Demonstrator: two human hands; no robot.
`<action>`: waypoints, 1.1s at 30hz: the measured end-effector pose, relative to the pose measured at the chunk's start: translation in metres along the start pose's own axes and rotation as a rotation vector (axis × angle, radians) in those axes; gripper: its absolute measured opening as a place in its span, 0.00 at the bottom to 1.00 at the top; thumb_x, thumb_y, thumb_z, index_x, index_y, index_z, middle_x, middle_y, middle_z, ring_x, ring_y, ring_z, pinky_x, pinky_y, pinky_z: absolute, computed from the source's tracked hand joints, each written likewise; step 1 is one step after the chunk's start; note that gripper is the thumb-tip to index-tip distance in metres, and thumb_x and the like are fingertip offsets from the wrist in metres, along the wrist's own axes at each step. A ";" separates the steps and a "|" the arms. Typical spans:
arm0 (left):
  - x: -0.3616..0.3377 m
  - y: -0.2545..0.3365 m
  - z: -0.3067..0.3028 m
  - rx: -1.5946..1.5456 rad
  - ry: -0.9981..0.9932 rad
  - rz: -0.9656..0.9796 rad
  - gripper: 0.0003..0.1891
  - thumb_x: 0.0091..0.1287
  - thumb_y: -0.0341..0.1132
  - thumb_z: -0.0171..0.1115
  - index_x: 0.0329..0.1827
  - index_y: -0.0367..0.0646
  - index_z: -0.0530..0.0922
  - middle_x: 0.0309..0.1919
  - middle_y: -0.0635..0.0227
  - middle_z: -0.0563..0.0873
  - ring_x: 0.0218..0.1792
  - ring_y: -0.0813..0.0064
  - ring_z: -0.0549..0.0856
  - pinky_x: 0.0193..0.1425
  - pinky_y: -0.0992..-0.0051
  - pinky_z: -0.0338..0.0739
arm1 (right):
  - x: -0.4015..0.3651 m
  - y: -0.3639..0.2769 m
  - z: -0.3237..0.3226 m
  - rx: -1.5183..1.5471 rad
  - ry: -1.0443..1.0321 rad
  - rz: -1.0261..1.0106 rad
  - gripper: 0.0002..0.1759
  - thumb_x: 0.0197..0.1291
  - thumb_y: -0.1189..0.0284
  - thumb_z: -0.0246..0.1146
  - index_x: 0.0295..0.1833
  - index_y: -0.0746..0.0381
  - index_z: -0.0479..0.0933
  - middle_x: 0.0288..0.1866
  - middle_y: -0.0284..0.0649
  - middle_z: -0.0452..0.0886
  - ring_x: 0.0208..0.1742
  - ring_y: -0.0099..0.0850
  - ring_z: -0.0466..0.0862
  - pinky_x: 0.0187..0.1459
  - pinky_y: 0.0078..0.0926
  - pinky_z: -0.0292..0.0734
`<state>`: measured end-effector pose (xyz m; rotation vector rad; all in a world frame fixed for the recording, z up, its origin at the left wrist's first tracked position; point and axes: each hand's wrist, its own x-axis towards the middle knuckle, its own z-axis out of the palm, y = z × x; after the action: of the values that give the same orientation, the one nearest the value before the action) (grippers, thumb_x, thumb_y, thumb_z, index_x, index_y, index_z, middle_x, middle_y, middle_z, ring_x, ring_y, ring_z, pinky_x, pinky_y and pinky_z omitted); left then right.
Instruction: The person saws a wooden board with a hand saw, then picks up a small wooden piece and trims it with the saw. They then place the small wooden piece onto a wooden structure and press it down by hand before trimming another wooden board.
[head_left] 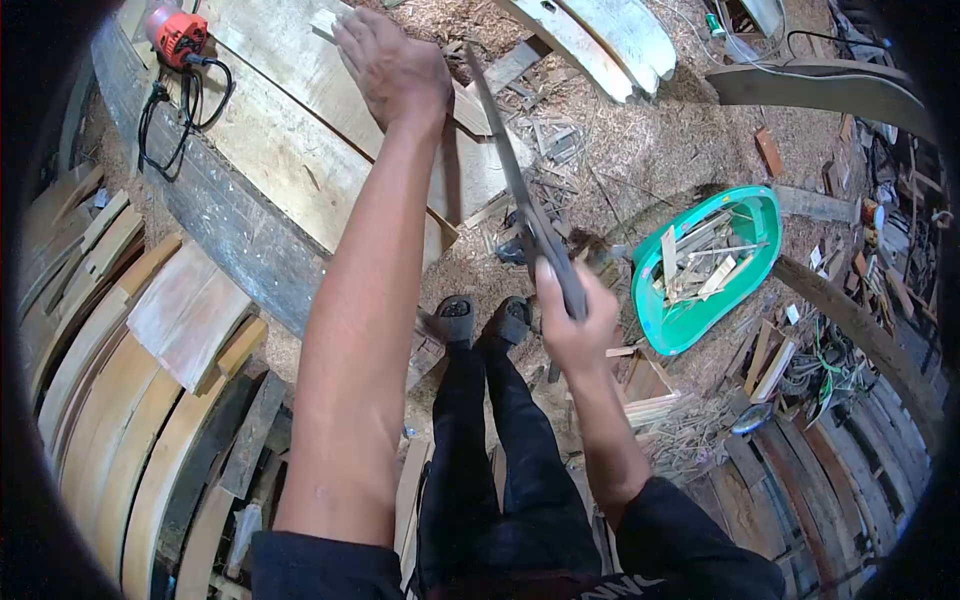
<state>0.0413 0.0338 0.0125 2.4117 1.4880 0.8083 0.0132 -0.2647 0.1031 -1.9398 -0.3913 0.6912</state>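
Note:
My right hand (577, 315) is wrapped round the dark handle of a machete (507, 150), its long narrow blade pointing up and away from me. My left hand (398, 75) is closed over a pale strip of wood (468, 112) lying at the end of a plank-topped bench (265, 135). One end of the strip shows past my fingertips, the other past my wrist side. The blade passes close to that nearer end. Part of the strip is hidden under my palm.
An orange power tool (182, 40) with a black cord sits at the bench's left. To the right, a green plastic tub (648, 300) holds wood offcuts. Shavings cover the floor around my feet (455, 318). Curved timbers (150, 395) are stacked at lower left.

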 end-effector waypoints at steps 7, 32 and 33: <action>0.000 0.000 0.007 0.026 0.092 -0.032 0.31 0.64 0.29 0.49 0.72 0.24 0.64 0.73 0.38 0.67 0.77 0.43 0.60 0.83 0.59 0.51 | 0.025 -0.018 0.021 0.018 0.003 0.100 0.16 0.69 0.66 0.66 0.30 0.65 0.77 0.17 0.27 0.68 0.21 0.14 0.67 0.23 0.21 0.63; 0.012 0.013 0.000 0.218 -0.048 -0.281 0.35 0.69 0.38 0.45 0.79 0.31 0.56 0.79 0.46 0.58 0.80 0.55 0.58 0.81 0.51 0.45 | 0.032 -0.045 0.023 0.029 0.013 0.035 0.20 0.71 0.65 0.59 0.27 0.65 0.72 0.18 0.33 0.69 0.21 0.19 0.67 0.24 0.25 0.62; 0.011 0.014 -0.001 0.243 -0.065 -0.286 0.35 0.70 0.39 0.44 0.79 0.32 0.55 0.80 0.46 0.57 0.80 0.56 0.58 0.81 0.51 0.45 | 0.039 -0.052 0.025 0.089 0.044 0.025 0.20 0.71 0.65 0.59 0.26 0.65 0.71 0.18 0.33 0.69 0.21 0.19 0.67 0.24 0.25 0.62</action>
<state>0.0551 0.0372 0.0233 2.2780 1.9435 0.5080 0.0297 -0.2022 0.1294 -1.8748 -0.3041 0.6697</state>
